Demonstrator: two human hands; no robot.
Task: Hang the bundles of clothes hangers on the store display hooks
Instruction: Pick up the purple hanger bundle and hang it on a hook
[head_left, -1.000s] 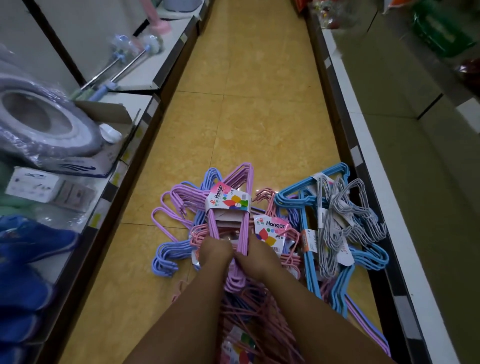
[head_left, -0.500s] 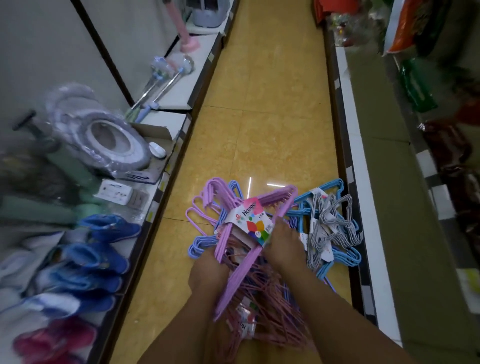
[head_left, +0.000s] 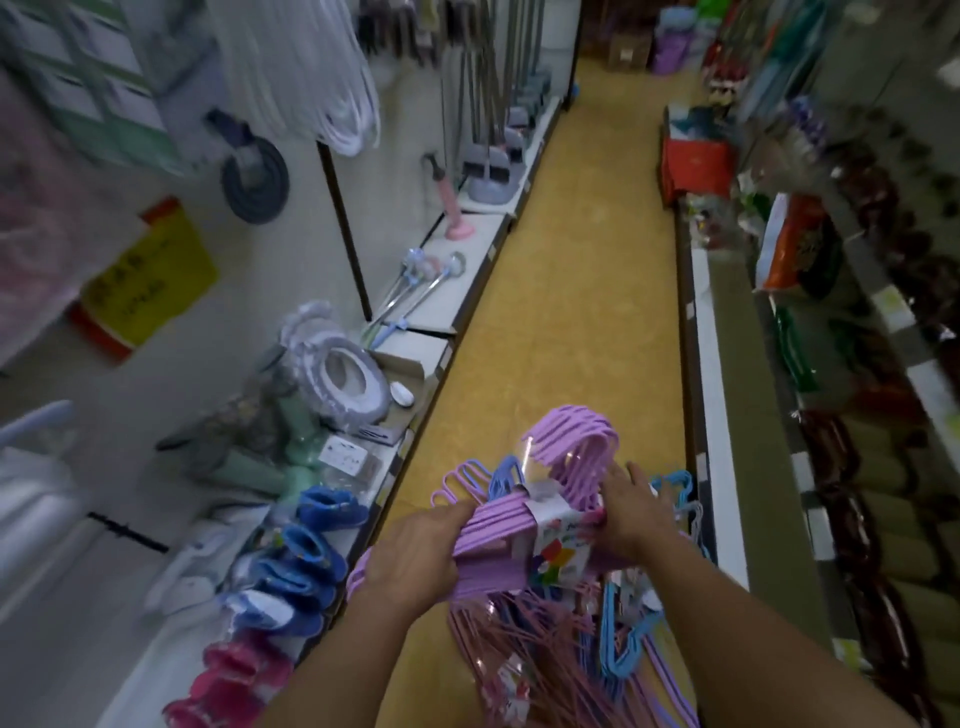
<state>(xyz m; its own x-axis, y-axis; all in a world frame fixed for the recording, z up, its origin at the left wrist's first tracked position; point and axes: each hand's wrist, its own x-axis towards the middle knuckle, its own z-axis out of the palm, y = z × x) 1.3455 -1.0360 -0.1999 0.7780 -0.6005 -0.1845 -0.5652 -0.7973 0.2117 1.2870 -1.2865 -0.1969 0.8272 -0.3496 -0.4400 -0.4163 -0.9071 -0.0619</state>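
Observation:
A purple hanger bundle (head_left: 524, 540) with a paper label is lifted above the floor, hooks (head_left: 576, 441) pointing away from me. My left hand (head_left: 415, 556) grips its left shoulder. My right hand (head_left: 631, 512) holds its right side near the label, fingers fairly straight. Under it on the yellow floor lie more bundles: pink hangers (head_left: 519, 644), blue hangers (head_left: 626, 639) and purple-blue hooks (head_left: 480, 480). A black display hook (head_left: 127, 530) sticks out from the left wall panel.
The left shelf (head_left: 467, 244) carries a wrapped toilet seat (head_left: 348, 379), blue slippers (head_left: 306, 566), pink slippers (head_left: 234, 680) and brushes (head_left: 415, 291). The right shelf (head_left: 722, 467) runs along the aisle with packaged goods (head_left: 789, 244). A red crate (head_left: 698, 169) stands further down.
Both hands raised the purple bundle off the pile and turned it level. My view lifted from the floor toward the aisle and left wall.

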